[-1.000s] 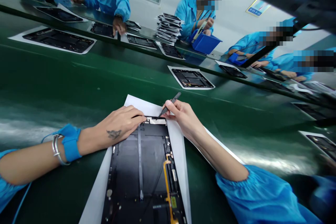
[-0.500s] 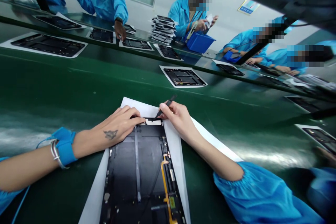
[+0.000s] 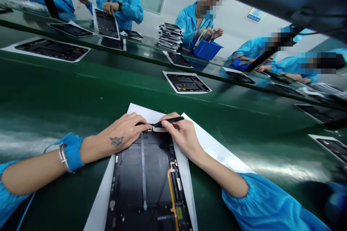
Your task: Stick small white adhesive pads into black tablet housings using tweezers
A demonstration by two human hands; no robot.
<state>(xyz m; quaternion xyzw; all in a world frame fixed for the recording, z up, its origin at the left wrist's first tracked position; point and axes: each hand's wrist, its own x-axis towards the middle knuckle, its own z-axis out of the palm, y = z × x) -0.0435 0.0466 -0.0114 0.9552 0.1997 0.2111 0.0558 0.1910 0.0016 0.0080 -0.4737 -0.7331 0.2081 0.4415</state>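
An opened tablet housing (image 3: pixel 155 173), dark inside with an orange flex cable (image 3: pixel 172 187) down its right side, lies on white paper (image 3: pixel 189 173) in front of me. My left hand (image 3: pixel 127 131) is closed over its far left corner, thumb and forefinger at the top edge. A white strip (image 3: pixel 160 129) sits along that edge, just right of my left fingertips. Pinched in my right hand (image 3: pixel 181 133) are slim black tweezers (image 3: pixel 169 120), now nearly level. Their tip reaches the top edge beside my left fingertips; exact contact there is too small to tell.
More opened tablets lie on white sheets along the green bench, one straight ahead (image 3: pixel 187 82) and one at far left (image 3: pixel 52 49). Across the raised shelf, several people in blue work; a stack of tablets (image 3: pixel 170 36) and a blue bin (image 3: pixel 207 47) stand there.
My right hand has tipped the tweezers from steep to nearly flat, their tip shifting left toward my left fingers. My left hand stays put. Across the bench, a person has lifted a tablet with its paper.
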